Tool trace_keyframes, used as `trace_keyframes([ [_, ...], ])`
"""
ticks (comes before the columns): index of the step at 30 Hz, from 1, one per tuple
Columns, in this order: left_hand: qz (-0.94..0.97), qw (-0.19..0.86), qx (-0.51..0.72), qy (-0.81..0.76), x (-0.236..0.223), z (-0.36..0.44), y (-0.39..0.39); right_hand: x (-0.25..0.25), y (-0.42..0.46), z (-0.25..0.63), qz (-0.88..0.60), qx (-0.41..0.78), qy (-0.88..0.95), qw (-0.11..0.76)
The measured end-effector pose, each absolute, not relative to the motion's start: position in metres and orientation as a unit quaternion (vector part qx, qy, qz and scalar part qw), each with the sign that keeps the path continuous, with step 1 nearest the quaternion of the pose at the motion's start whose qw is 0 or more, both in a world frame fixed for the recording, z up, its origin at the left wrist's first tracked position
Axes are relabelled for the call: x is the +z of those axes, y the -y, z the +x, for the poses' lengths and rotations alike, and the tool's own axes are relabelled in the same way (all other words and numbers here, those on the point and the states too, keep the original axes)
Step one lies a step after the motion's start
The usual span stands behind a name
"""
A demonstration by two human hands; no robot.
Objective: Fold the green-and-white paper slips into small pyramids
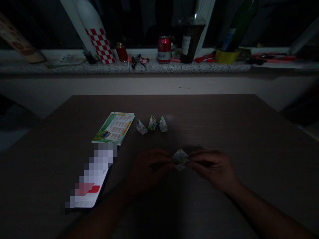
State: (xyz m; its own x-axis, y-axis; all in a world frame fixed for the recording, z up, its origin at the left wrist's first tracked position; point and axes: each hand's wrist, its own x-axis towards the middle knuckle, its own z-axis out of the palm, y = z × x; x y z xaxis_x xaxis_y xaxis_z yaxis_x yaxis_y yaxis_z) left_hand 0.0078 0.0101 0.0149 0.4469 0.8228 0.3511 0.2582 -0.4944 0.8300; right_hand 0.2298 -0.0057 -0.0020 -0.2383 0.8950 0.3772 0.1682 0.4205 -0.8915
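A small folded paper boat (181, 160), printed white and green, is pinched between my two hands above the table. My left hand (152, 166) grips its left corner between thumb and fingers. At the opposite corner, my right hand (214, 166) closes on it in the same way. Beyond them stand three similar folded paper pieces: a left one (141, 127), a middle one (152, 123) and a right one (163, 124). The light is dim, and the curled fingers of my left hand are in shadow.
A stack of printed calendar sheets (116, 127) lies left of the folded pieces. Nearer me is a lit phone (93, 186), partly pixelated. Behind the brown table (211, 113), a stone windowsill (139, 68) carries a red can (164, 49), a checkered bottle (99, 39) and a yellow pot (226, 56).
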Motion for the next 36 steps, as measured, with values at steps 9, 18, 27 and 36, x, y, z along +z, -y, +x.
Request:
trace_keyframes([
  [9, 0.629, 0.427, 0.423, -0.493, 0.008, 0.015, -0.002, 0.002, 0.012, 0.217, -0.483, 0.381, 0.596, 0.516],
  [18, 0.678, 0.468, 0.36, -0.438, 0.009, 0.018, -0.005, -0.002, 0.013, 0.217, -0.434, 0.442, 0.614, 0.488],
  [27, 0.675, 0.489, 0.355, -0.424, 0.009, 0.021, -0.001, 0.002, 0.014, 0.211, -0.428, 0.434, 0.635, 0.475],
  [36, 0.647, 0.514, 0.36, -0.434, 0.007, 0.023, 0.0, 0.002, 0.015, 0.21, -0.435, 0.429, 0.637, 0.471],
])
